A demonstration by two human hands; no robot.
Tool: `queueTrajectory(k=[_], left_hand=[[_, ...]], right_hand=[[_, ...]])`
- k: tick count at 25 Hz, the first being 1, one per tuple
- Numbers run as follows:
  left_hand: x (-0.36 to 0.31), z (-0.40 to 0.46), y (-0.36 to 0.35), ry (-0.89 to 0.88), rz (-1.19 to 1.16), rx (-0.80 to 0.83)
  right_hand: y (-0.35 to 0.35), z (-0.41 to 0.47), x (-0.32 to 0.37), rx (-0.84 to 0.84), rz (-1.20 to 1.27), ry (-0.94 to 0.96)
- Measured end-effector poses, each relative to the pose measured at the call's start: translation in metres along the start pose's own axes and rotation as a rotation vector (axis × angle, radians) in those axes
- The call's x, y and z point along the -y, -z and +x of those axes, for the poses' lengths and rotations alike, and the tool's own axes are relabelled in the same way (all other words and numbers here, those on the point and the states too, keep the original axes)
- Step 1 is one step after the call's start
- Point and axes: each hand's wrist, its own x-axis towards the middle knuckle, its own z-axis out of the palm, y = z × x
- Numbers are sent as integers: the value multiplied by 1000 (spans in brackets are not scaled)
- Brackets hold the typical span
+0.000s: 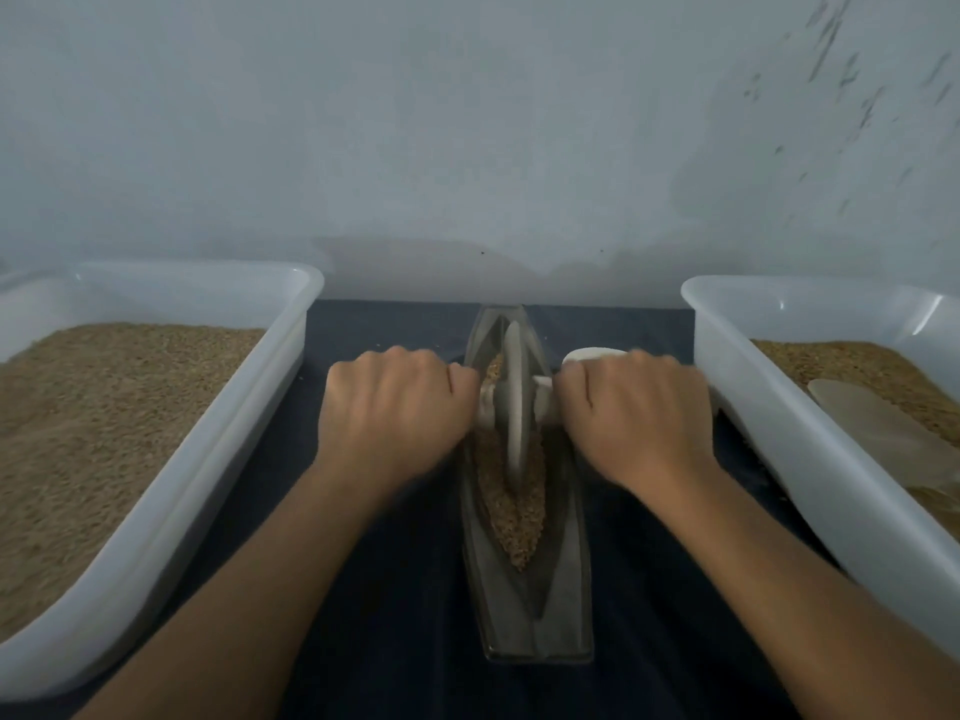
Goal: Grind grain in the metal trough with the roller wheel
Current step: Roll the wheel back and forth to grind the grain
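My left hand [389, 407] and right hand [634, 413] gripped the roller wheel [516, 402] handles (fingers curled tight), wheel standing in the grain [511, 511] inside the metal trough [530, 605].

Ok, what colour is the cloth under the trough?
Dark navy blue cloth, seen best in the head view, beneath the metal trough.

Both forearms are showing bare, no sleeve reaching into view. The left hand [389, 407] and right hand [634, 413] are wearing no gloves, rings or watch.
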Motion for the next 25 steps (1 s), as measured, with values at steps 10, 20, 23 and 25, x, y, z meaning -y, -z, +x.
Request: queueTrajectory(k=[10,20,23,25], left_hand=[[22,49,-16,-124,-89,257],[-1,-37,11,-38,-208,-263],[6,-3,-4,-215,84,-57],[14,37,-9,-155,11,160]], right_hand=[[-25,56,-7,182,-12,8],[15,-31,3,-50,92,69],[0,1,-2,69,21,-18],[-15,30,-9,174,-26,-12]])
